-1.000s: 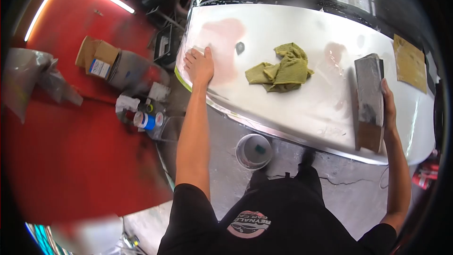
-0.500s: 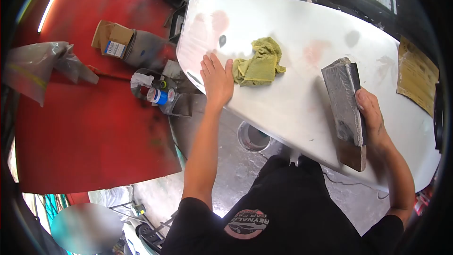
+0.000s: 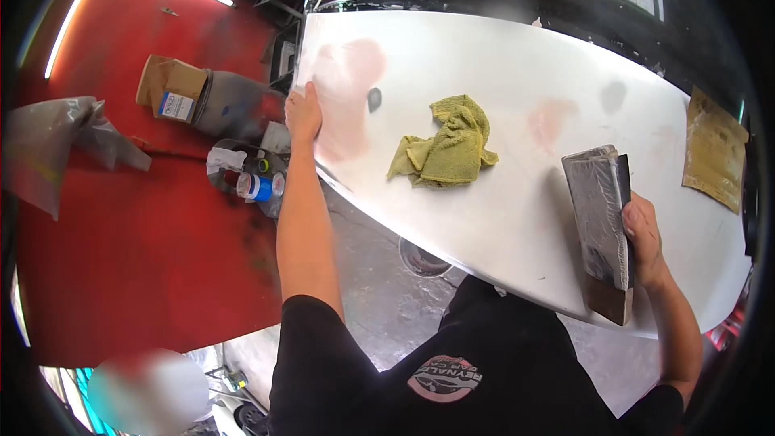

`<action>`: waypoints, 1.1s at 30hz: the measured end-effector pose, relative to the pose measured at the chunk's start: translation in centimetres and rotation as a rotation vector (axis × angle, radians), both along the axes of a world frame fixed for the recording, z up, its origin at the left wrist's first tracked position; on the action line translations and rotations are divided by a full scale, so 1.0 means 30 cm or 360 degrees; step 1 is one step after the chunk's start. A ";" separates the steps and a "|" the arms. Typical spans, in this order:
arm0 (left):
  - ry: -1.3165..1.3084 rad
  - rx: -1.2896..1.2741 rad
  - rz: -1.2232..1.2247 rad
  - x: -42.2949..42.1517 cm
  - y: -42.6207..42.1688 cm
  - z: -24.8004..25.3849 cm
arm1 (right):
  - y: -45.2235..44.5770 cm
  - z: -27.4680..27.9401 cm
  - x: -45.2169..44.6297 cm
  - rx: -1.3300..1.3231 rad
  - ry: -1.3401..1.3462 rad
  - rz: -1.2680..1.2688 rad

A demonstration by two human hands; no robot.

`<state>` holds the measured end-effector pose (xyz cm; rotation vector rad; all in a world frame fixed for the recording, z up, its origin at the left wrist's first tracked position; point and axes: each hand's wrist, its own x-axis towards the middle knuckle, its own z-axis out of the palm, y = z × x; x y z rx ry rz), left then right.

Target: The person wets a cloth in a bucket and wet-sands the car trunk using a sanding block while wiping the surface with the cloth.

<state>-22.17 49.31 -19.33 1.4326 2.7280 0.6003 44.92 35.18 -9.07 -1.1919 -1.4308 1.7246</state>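
My left hand (image 3: 304, 115) is at the left edge of a white car hood (image 3: 508, 218), its fingers curled over the rim and partly hidden. In my right hand (image 3: 643, 238) is a long sanding block (image 3: 596, 218) with a grey, wrinkled wrapping and a brown lower end. The block is held tilted over the right part of the hood; I cannot tell whether it touches the surface. A crumpled yellow-green cloth (image 3: 452, 148) lies on the hood between my hands. Pinkish patches and a dark grey spot (image 3: 374, 99) mark the white surface.
A brown sheet of paper (image 3: 715, 153) lies at the hood's right end. Below its front edge a bucket (image 3: 424, 258) stands on the floor. To the left are a red panel (image 3: 137, 266), a cardboard box (image 3: 173, 85), a blue-labelled container (image 3: 257, 187) and plastic sheeting (image 3: 48, 141).
My left hand has gone from lying flat beside the cloth to the hood's left edge, its fingers now curled. My right hand still holds the sanding block. The view has shifted slightly.
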 end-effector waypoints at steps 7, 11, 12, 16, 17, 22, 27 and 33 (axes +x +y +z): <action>0.0323 -0.0160 -0.0245 0.046 -0.076 -0.071 | 0.007 -0.006 0.004 -0.0031 0.0039 0.0081; 0.0092 -0.0070 -0.0201 0.477 -0.248 0.103 | 0.011 0.001 -0.006 0.0087 0.0028 0.0085; 0.0087 -0.0081 -0.0217 0.527 -0.277 0.108 | 0.018 -0.006 0.003 0.0118 -0.0013 0.0107; 0.0085 -0.0095 -0.0347 0.691 -0.393 0.128 | 0.021 0.001 -0.003 0.0161 -0.0026 0.0127; 0.0089 -0.0103 -0.0373 0.722 -0.421 0.127 | 0.017 0.001 -0.008 0.0140 -0.0010 0.0106; 0.0136 -0.0165 -0.0483 0.769 -0.459 0.138 | 0.018 0.016 -0.007 0.0152 -0.0037 0.0127; -0.0003 -0.0087 -0.0362 0.544 -0.248 0.156 | 0.011 0.022 -0.007 0.0104 -0.0045 0.0103; 0.0090 0.0012 -0.0271 -0.022 0.115 -0.009 | 0.002 0.020 -0.030 0.0058 -0.0019 -0.0024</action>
